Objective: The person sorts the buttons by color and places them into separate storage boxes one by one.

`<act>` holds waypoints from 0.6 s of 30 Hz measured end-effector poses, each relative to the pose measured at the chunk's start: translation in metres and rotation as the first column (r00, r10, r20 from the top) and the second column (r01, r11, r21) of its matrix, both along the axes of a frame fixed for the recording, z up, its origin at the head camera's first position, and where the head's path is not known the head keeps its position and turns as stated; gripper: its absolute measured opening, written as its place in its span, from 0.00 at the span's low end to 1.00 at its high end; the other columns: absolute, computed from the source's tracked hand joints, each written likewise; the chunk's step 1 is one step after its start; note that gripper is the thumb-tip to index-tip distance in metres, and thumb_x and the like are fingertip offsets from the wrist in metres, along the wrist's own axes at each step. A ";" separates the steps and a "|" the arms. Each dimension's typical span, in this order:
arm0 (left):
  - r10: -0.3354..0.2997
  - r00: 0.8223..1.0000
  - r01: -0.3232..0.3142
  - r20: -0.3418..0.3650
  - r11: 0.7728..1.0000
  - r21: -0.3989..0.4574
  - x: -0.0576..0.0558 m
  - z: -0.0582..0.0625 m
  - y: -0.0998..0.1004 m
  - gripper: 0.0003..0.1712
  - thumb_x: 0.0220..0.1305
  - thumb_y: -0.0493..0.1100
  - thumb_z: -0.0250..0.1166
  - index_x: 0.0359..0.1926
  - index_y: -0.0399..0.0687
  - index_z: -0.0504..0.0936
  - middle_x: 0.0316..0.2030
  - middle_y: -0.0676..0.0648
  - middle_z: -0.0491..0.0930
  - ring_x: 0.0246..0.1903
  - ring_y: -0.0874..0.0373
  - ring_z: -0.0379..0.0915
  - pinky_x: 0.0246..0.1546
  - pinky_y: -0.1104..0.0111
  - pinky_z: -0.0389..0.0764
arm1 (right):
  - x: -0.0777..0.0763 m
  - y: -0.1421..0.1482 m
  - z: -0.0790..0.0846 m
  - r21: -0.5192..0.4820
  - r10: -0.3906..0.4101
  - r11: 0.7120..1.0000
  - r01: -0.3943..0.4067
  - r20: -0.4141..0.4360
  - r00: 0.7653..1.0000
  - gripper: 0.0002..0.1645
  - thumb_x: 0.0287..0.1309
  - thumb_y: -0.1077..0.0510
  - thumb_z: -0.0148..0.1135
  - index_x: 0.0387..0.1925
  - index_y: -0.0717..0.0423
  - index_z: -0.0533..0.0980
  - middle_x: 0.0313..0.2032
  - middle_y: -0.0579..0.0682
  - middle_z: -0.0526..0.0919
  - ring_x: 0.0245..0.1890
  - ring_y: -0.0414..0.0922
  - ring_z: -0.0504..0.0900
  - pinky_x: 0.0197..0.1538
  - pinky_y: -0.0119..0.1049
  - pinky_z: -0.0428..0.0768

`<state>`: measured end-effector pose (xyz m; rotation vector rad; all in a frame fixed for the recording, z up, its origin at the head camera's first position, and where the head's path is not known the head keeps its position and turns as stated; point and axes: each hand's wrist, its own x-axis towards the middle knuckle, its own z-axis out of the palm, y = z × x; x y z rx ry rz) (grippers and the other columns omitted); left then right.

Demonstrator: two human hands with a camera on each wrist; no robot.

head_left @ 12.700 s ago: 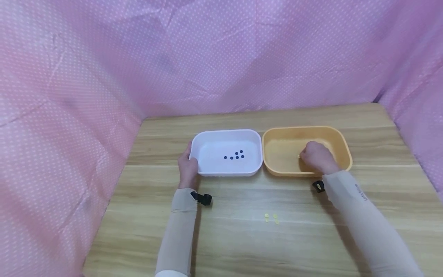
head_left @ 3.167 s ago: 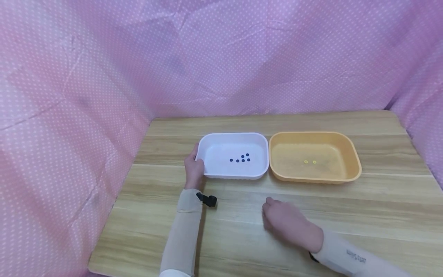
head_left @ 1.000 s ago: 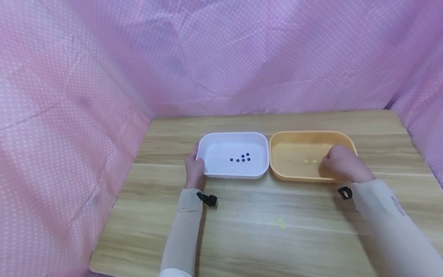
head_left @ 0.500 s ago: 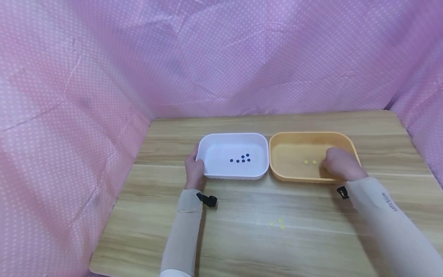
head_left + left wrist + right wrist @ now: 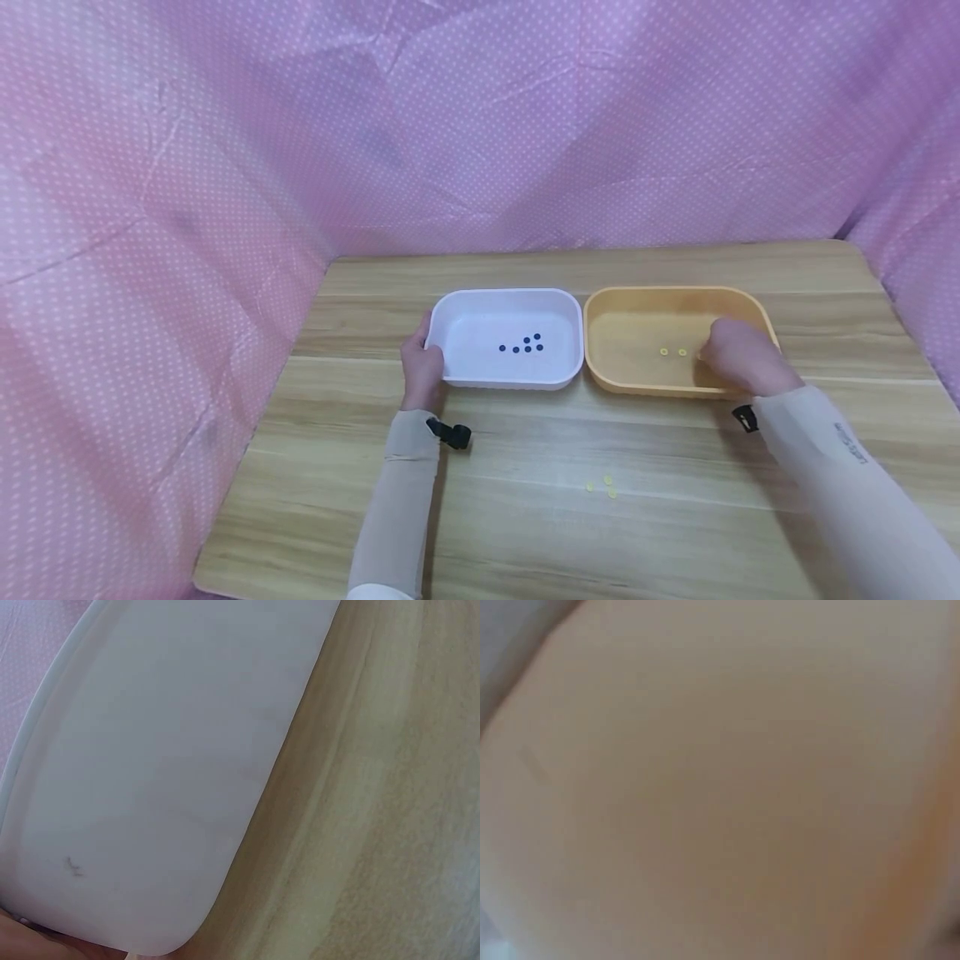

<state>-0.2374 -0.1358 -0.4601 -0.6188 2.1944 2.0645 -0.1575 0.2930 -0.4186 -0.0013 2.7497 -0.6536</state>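
My left hand (image 5: 422, 367) grips the left end of the white tray (image 5: 504, 382), thumb over the near rim; the left wrist view shows the tray's side filling much of the picture. Several small dark buttons (image 5: 527, 349) lie on its floor. My right hand (image 5: 742, 354) reaches into the orange tray (image 5: 630, 386), fingers curled, pinching a small yellow button (image 5: 701, 356) low near the floor. To its left are two yellow ring-like buttons, one (image 5: 663, 352) beside the other (image 5: 682, 352). The right wrist view is blurred and shows mostly orange tray wall.
Three pale yellow buttons (image 5: 612, 492) lie on the wooden table (image 5: 510, 517) in front of the trays. Both trays stand side by side, their ends touching or nearly so. A pink dotted cloth (image 5: 480, 125) hangs behind the table and along its sides.
Since 3.2 seconds ago my right hand has gone from the table into the orange tray. In the last second it barely moves; a yellow button now shows at its fingertips. The left hand stays put.
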 end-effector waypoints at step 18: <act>-0.005 1.000 0.005 0.012 1.000 -0.024 0.001 0.000 0.000 0.44 0.54 0.19 0.43 0.71 0.53 0.64 0.72 0.60 0.57 0.70 0.60 0.50 0.66 0.67 0.62 | 0.102 -0.122 0.021 -0.083 0.188 0.974 -0.210 -0.215 0.958 0.05 0.52 0.59 0.67 0.27 0.50 0.76 0.25 0.39 0.71 0.24 0.35 0.70 0.26 0.32 0.74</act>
